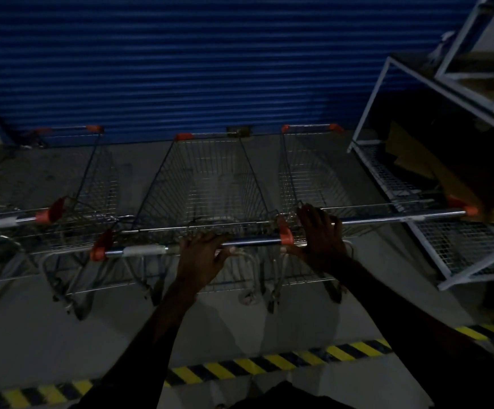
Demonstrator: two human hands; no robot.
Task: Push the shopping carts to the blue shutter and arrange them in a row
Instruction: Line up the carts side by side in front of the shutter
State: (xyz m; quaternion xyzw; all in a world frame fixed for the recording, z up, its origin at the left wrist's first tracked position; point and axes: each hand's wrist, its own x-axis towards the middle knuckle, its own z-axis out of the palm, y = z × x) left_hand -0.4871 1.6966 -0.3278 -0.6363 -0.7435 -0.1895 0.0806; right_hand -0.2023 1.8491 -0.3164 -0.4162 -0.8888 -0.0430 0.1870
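At blue shutter (pixel 180 69), aligning; my left hand (pixel 201 256) grips middle cart (pixel 204 178), right hand (pixel 321 239) flat on right cart (pixel 307 166); next: nudge flush.

Left hand (pixel 201 256) and right hand (pixel 321 234) bare; forearms (pixel 163 320) bare too — long, slim.

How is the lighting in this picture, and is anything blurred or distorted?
Head view: dim and underexposed, so the left hand on the middle cart handle and the right hand are dark shapes; the blue shutter is softly blurred; the wide lens tilts the white rack at the edge.
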